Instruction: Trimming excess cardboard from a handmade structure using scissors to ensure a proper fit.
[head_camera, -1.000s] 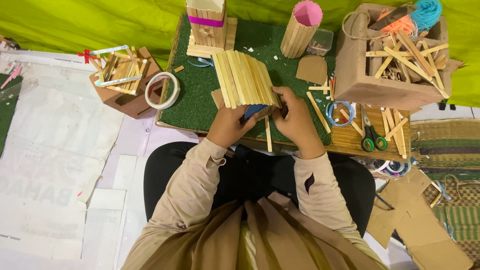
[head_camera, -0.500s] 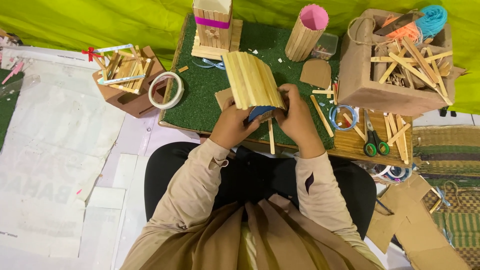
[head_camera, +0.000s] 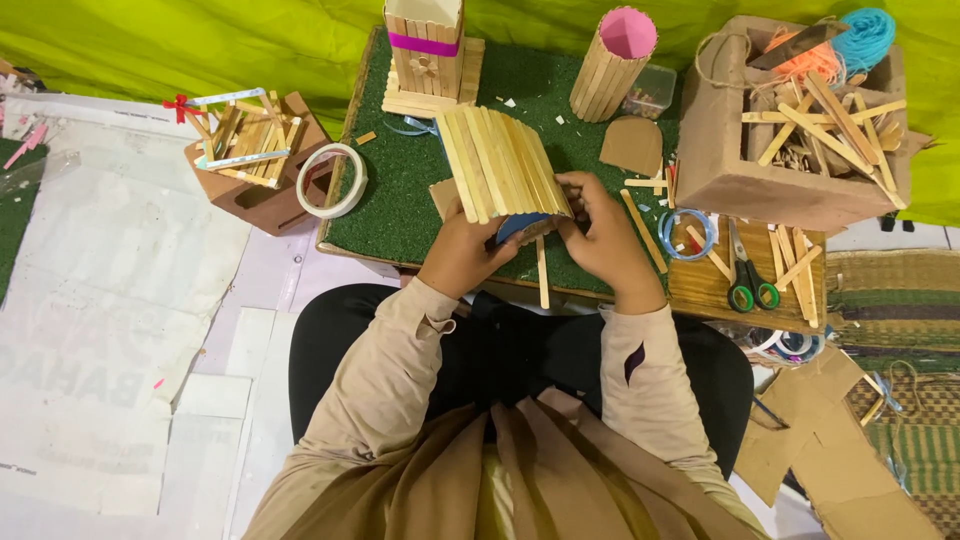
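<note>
Here, in the head view, both hands meet over a curved panel of wooden craft sticks (head_camera: 500, 162) near the front of a green turf mat (head_camera: 400, 200) that covers the counter. The left hand (head_camera: 462, 255) is curled around the panel's near left edge, fingers tucked beneath it. The right hand (head_camera: 600, 230) grips the near right edge, fingers closed and pressing on the end sticks. Under the panel a bit of blue (head_camera: 520, 225) shows between the hands; it may be a tube or cup the sticks wrap, though the view does not make that clear. A single loose stick (head_camera: 541, 272) lies on the mat just under the hands.

Behind the panel stands a small stick tower with a pink band (head_camera: 425, 45), and to its right a stick cylinder with a pink inside (head_camera: 612, 55). A roll of white tape (head_camera: 333, 180) leans off the mat's left edge beside a brown box of sticks (head_camera: 250, 150). To the right sit a cardboard box with sticks and yarn (head_camera: 790, 110) and green-handled scissors (head_camera: 745, 280).
</note>
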